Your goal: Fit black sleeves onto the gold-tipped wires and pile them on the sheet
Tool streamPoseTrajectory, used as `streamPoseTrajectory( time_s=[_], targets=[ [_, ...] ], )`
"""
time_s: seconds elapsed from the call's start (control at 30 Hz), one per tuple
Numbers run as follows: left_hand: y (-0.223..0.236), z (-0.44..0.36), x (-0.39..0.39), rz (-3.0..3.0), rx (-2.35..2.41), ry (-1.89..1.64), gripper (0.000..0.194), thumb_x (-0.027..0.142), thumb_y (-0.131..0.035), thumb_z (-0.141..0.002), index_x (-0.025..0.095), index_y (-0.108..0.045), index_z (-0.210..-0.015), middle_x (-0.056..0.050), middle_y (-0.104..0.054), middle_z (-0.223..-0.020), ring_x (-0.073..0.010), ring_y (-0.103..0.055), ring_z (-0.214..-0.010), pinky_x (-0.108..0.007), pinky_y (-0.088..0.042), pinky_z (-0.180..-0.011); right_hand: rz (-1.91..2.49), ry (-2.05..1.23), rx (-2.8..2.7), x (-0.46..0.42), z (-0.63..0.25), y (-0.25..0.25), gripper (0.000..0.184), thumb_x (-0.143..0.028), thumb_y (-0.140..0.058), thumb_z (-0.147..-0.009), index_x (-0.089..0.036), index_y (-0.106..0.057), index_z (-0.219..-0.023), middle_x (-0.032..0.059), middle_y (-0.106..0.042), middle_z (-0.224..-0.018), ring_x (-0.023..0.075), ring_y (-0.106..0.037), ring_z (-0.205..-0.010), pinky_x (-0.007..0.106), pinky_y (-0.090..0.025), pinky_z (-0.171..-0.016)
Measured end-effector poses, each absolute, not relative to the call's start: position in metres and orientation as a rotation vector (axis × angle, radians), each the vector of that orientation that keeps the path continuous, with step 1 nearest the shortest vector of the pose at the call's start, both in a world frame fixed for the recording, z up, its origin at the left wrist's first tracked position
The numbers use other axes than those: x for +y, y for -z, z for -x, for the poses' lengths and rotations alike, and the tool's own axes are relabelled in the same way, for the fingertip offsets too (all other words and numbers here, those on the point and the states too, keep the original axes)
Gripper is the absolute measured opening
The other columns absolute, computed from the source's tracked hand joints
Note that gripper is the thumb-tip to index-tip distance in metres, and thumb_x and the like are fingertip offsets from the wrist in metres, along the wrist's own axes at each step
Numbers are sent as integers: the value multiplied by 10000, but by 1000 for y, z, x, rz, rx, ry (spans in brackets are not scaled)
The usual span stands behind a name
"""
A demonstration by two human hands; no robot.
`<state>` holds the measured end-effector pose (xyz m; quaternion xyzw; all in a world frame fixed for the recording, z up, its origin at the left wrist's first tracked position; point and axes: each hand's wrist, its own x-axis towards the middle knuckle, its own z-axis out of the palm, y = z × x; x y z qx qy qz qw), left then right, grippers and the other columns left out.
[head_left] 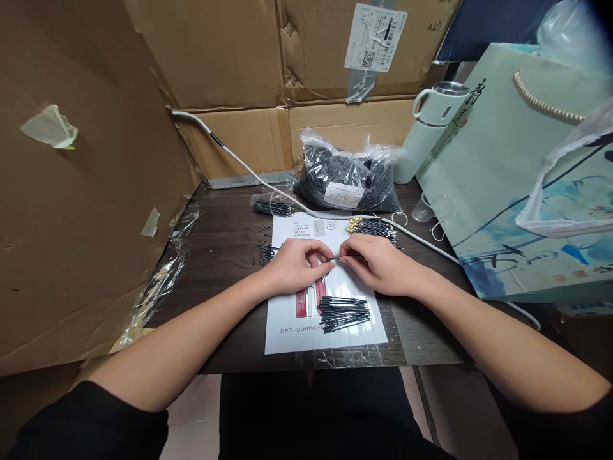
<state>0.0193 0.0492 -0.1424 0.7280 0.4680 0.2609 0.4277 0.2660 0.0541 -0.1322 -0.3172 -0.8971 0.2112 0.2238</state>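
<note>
Over the white printed sheet (pixel 282 332), my left hand (pixel 299 265) and my right hand (pixel 383 265) meet fingertip to fingertip. Both are closed in a pinch on a thin black rod (pixel 336 258) that spans the small gap between them; its ends are hidden by my fingers. Below them a pile of thin black rods (pixel 345 313) lies side by side on the sheet. Several short black pieces (pixel 262 252) are scattered by my left hand. Behind my right hand lies a bundle of black rods with yellow tips (pixel 371 229).
A clear bag of black pieces (pixel 345 176) stands at the back, beside a pale flask (pixel 431 128). More black rods (pixel 271 206) lie in clear wrap. A white cable (pixel 249 169) crosses the dark table (pixel 215 236). Cardboard (pixel 86 191) walls the left; a paper bag (pixel 488 166) stands right.
</note>
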Motion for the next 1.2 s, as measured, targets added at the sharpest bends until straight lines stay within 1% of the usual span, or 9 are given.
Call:
streamPoseTrajectory(
  time_s=[0.23,1.0,1.2],
  targets=[
    [147,-20,50,-1818,1160,-687,194,326,-770,-893,151,-815,-966,-4,-701,-700,-70,-538,-592,-196,-424,-588,846,-576,-2445,55,-268,135,80,-205,-551,-1070,-182,-609,-1020,73,-652,-934,210,-599,-832,341,-462,-750],
    [147,-20,49,-1822,1157,-694,197,323,-768,-887,146,-813,-961,-6,-697,-689,-76,-546,-592,-198,-422,-578,859,-572,-2451,55,-268,135,85,-213,-552,-1075,-180,-613,-1026,78,-660,-948,215,-608,-847,347,-477,-764],
    [145,-21,48,-1840,1147,-675,203,335,-749,-905,150,-813,-957,-2,-698,-679,-84,-544,-585,-217,-432,-590,879,-574,-2465,56,-269,134,82,-216,-548,-1078,-184,-607,-1030,71,-648,-947,209,-599,-840,346,-472,-759]
  ],
)
